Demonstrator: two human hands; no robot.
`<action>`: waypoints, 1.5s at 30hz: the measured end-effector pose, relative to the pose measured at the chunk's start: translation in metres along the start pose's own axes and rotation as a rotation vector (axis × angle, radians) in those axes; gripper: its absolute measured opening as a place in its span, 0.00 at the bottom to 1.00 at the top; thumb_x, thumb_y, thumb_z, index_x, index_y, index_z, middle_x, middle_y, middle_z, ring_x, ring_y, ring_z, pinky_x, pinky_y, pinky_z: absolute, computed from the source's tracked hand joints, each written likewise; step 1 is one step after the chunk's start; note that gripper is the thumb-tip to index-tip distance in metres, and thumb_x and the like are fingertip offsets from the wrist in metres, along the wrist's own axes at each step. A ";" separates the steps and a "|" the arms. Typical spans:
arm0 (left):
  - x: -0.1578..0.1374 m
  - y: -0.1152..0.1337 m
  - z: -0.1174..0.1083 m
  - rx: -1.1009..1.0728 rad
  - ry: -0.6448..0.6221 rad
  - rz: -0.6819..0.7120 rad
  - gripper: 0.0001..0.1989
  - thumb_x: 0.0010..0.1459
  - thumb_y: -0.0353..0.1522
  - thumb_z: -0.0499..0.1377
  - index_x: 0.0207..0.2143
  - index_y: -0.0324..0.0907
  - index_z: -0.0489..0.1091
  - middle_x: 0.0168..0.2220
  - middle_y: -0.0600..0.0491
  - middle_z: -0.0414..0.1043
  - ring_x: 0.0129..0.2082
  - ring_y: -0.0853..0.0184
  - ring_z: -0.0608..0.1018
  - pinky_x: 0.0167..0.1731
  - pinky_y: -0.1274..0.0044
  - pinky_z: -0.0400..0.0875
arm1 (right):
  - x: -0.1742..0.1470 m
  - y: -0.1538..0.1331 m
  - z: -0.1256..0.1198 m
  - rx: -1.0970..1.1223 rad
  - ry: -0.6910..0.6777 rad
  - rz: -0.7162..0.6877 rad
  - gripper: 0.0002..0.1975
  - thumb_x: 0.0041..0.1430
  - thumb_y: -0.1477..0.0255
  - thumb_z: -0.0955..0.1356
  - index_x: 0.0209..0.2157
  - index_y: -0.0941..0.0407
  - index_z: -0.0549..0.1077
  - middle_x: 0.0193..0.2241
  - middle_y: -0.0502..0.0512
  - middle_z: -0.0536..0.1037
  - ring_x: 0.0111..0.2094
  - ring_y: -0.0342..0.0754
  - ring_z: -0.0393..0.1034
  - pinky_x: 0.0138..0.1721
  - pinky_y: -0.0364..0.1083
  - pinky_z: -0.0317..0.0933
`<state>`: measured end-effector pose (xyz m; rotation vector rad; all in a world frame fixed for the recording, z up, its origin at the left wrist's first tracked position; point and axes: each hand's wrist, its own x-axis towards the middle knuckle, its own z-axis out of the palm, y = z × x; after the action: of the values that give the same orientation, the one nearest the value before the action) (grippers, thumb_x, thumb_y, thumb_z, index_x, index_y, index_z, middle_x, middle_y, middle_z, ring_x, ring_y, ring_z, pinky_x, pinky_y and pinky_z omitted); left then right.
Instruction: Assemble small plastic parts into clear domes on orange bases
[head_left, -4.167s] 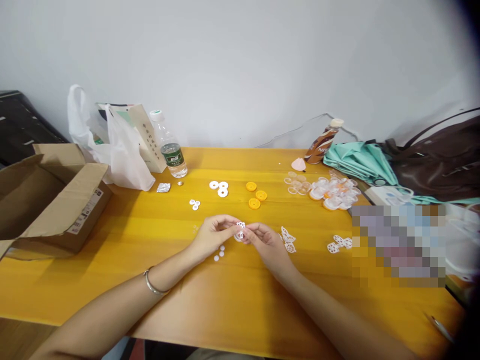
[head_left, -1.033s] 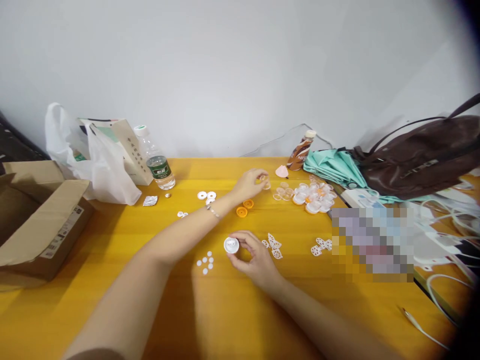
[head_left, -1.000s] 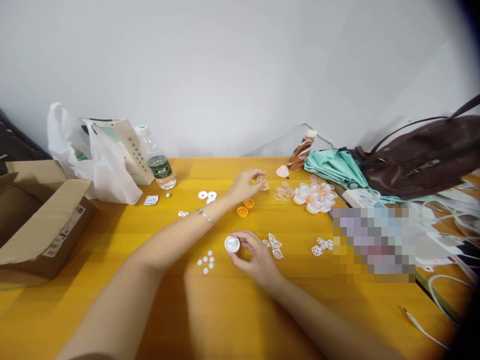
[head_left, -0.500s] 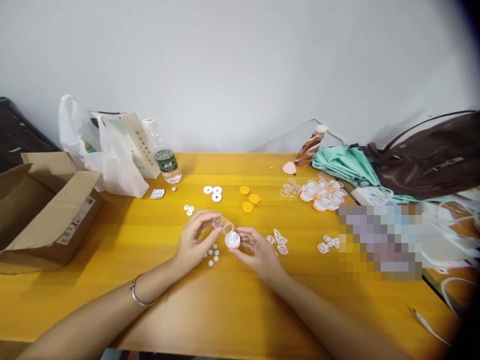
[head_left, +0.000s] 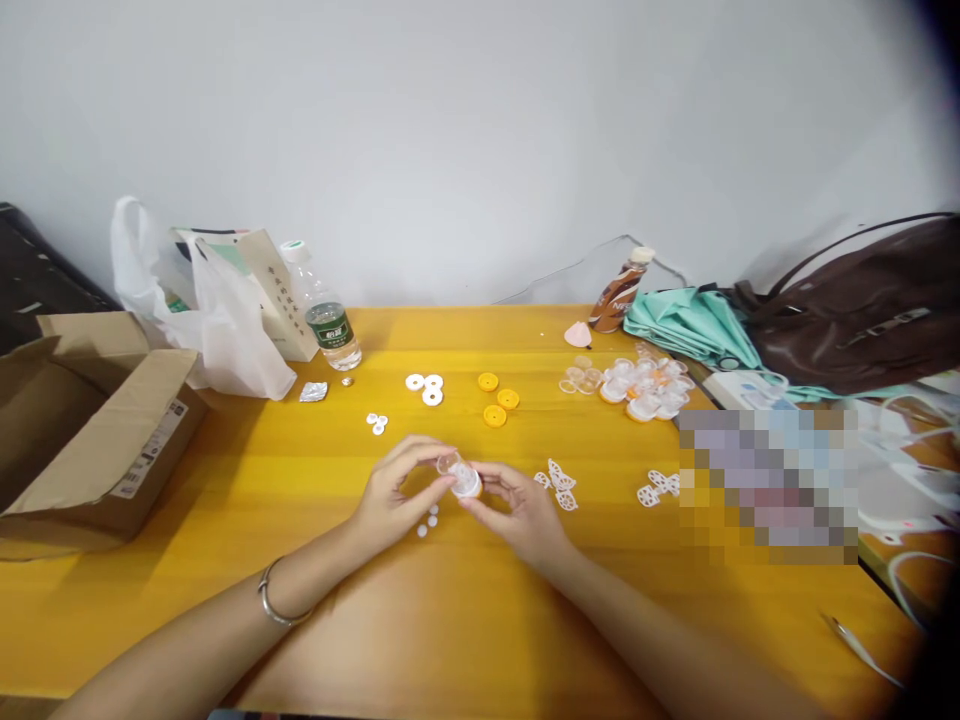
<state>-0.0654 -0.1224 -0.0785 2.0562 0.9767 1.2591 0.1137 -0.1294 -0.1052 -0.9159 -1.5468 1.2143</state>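
Between the fingers of my left hand is a small clear plastic cup-shaped cover, tilted over a round white piece with an orange edge below. My right hand grips that round piece from the right side. The cover's lower end meets the white top; whether it is seated I cannot tell. Small white discs lie under my left hand, partly hidden by it. Thin white cut-out pieces lie to the right of my right hand.
Beyond my hands lie white rings, orange discs and small white parts. Clear covers and clear-topped orange pieces sit back right. A cardboard box and water bottle stand left; a brown bag is right.
The clear cover in my left hand has come down and right onto the white round piece. An orange edge now shows beneath the white part in my right hand.
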 end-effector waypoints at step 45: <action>0.012 0.018 -0.008 -0.484 -0.232 -0.341 0.20 0.55 0.33 0.57 0.52 0.44 0.64 0.48 0.46 0.69 0.45 0.62 0.73 0.44 0.71 0.67 | 0.001 -0.031 -0.001 0.356 -0.104 0.194 0.09 0.46 0.71 0.71 0.33 0.53 0.74 0.33 0.50 0.79 0.37 0.45 0.73 0.44 0.47 0.64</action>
<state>-0.0639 -0.1230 -0.0557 1.5422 0.7795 0.9390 0.1142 -0.1348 -0.0750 -0.7876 -1.2834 1.6372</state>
